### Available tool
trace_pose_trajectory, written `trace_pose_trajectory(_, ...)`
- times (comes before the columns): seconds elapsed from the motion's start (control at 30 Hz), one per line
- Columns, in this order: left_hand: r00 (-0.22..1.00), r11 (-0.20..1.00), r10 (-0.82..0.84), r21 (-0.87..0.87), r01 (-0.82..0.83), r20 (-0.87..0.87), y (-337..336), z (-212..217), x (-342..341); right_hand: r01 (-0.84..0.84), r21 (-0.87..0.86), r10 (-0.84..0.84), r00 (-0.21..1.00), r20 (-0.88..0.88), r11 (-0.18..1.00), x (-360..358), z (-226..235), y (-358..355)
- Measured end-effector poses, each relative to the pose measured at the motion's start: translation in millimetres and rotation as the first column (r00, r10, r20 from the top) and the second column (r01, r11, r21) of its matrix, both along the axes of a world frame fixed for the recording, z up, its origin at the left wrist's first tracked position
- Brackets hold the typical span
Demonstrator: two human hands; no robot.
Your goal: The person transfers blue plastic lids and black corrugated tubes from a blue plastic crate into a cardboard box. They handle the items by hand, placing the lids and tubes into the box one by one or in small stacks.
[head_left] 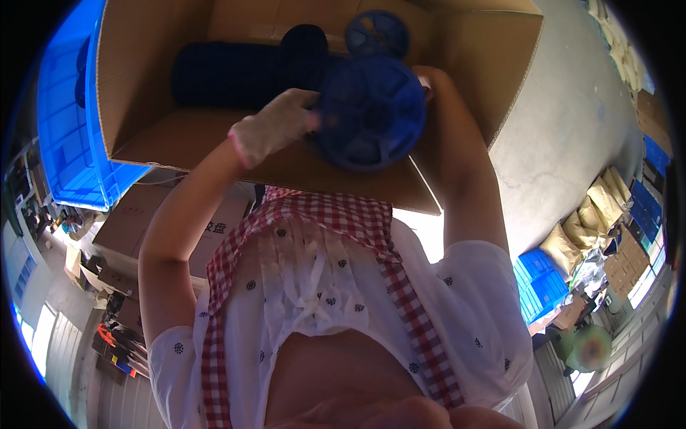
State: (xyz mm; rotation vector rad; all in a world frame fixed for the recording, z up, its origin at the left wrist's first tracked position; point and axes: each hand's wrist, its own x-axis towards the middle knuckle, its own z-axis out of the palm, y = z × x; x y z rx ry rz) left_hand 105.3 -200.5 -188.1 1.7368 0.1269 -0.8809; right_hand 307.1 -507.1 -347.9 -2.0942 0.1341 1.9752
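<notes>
Just above the near edge of an open cardboard box (286, 154), a blue plastic spool (371, 111) with a round, spoked end faces me, a little blurred. My left hand (275, 125), in a whitish glove with a pink cuff, closes its fingers on the spool's left edge. At the opposite edge is my right hand (431, 79), curled against the spool with most of its fingers hidden. Behind, inside the box, lie dark blue spools (225, 75) on their sides. Another blue spool end (376, 33) shows near the box's back right.
A bright blue plastic crate (68, 136) stands left of the box. Below it on the left is a closed carton (136, 222). Grey floor (564, 150) extends to the right, with stacked tan sacks (593, 214) and another blue crate (537, 282) farther off.
</notes>
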Motion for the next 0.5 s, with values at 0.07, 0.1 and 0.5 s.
trace_pose_trajectory(0.07,0.985,0.998,-0.052,-0.032,0.047,-0.167,-37.9,10.7,29.1,0.148,0.098,-0.137,0.984,-0.112,0.984,0.9,-1.1,-5.5)
trace_pose_trajectory(0.1,0.969,0.997,-0.074,-0.019,0.071,-0.236,-46.2,11.7,36.9,0.263,0.112,-0.242,0.954,-0.175,0.958,-1.5,-3.8,-8.1)
trace_pose_trajectory(0.5,0.922,0.910,-0.386,0.184,0.372,0.043,-111.3,-33.8,58.1,0.110,0.065,-0.109,0.994,-0.021,0.992,-0.6,-0.4,0.6)
